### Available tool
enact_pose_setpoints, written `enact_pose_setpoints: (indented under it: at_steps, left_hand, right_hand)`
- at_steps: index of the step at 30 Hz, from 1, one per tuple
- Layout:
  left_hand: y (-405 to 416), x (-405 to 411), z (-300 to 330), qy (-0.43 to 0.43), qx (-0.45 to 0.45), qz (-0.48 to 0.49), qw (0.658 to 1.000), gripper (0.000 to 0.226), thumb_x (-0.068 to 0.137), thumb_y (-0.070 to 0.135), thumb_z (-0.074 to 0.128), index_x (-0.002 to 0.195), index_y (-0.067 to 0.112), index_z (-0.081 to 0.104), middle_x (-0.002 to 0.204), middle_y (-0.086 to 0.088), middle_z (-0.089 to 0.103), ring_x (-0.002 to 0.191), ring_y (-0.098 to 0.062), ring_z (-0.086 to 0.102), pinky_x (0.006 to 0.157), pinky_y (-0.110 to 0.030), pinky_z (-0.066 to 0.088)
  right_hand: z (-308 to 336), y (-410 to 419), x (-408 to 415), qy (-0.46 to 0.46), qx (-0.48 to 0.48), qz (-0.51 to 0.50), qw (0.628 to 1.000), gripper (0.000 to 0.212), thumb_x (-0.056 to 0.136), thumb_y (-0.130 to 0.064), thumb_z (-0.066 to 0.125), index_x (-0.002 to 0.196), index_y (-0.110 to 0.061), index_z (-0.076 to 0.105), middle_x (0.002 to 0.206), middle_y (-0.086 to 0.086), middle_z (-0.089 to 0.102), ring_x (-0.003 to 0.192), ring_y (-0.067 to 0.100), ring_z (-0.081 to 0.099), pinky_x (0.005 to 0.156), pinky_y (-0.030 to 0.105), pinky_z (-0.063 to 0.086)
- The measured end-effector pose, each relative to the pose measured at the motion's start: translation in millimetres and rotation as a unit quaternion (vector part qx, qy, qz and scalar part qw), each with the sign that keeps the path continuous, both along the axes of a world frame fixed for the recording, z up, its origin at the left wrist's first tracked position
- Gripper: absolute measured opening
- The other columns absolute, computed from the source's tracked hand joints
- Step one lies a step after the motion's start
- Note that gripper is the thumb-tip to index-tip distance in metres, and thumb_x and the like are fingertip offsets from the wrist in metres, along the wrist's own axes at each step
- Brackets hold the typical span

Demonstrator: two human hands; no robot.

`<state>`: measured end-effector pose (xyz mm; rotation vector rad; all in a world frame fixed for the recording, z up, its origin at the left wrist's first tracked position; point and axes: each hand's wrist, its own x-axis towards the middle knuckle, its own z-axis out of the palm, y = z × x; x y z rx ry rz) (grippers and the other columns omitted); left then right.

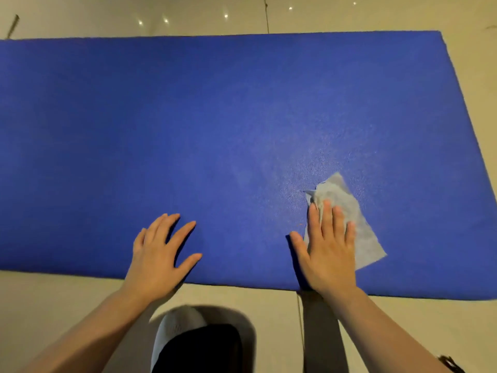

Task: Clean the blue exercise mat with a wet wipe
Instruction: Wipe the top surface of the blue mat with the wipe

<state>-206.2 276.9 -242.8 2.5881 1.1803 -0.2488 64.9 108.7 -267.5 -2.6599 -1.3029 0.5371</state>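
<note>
The blue exercise mat (pixel 215 125) lies flat on the floor and fills most of the view. A pale, crumpled wet wipe (pixel 357 219) lies on the mat near its front edge, to the right. My right hand (pixel 326 249) presses flat on the wipe with straight fingers. A damp sheen shows on the mat just beyond and left of the wipe. My left hand (pixel 158 254) rests flat on the mat near the front edge, fingers spread, holding nothing.
Light beige floor tiles (pixel 80 297) surround the mat. My shoe, grey and black (pixel 188 337), stands on the floor just in front of the mat between my arms. The mat's right end (pixel 462 103) is in view; its left end runs out of frame.
</note>
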Motion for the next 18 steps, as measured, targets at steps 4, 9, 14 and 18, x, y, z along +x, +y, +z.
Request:
enact_pose_setpoints:
  at_steps: [4, 9, 14, 18]
  left_hand:
    - [-8, -21, -3, -0.014, 0.002, -0.058, 0.998, 0.081, 0.083, 0.080, 0.032, 0.141, 0.025, 0.049, 0.145, -0.010, 0.042, 0.130, -0.029, 0.037, 0.102, -0.061, 0.036]
    - [-6, -43, -8, -0.011, 0.010, -0.113, 0.993, 0.094, 0.073, 0.079, 0.045, 0.152, 0.034, 0.025, 0.157, -0.004, 0.029, 0.141, -0.025, 0.025, 0.107, -0.054, 0.028]
    - [-9, -28, -14, -0.008, 0.077, -0.128, 0.989, 0.095, 0.063, 0.049, 0.086, 0.143, 0.021, 0.044, 0.146, -0.015, 0.046, 0.132, -0.036, 0.042, 0.095, -0.061, 0.042]
    - [-9, -4, -15, 0.017, 0.149, -0.183, 0.972, 0.079, 0.066, 0.043, 0.081, 0.134, 0.010, 0.057, 0.135, -0.021, 0.056, 0.117, -0.046, 0.058, 0.081, -0.064, 0.050]
  right_hand:
    - [4, -1, -74, 0.004, 0.010, 0.172, 0.985, 0.077, 0.094, -0.067, 0.028, 0.151, -0.016, 0.036, 0.159, 0.009, 0.029, 0.148, 0.028, 0.016, 0.118, 0.050, 0.007]
    - [-3, 5, -94, -0.025, -0.013, 0.291, 0.956, 0.079, 0.086, -0.062, 0.045, 0.151, -0.021, 0.032, 0.159, 0.004, 0.030, 0.147, 0.026, 0.022, 0.115, 0.051, 0.014]
    - [-2, 7, -53, -0.060, -0.071, 0.325, 0.941, 0.073, 0.089, -0.061, 0.028, 0.151, -0.023, 0.029, 0.156, 0.008, 0.033, 0.144, 0.029, 0.028, 0.112, 0.055, 0.019]
    - [8, 11, -44, -0.093, -0.092, 0.306, 0.943, 0.074, 0.090, -0.043, 0.059, 0.151, -0.013, 0.029, 0.151, 0.019, 0.039, 0.139, 0.042, 0.036, 0.110, 0.063, 0.027]
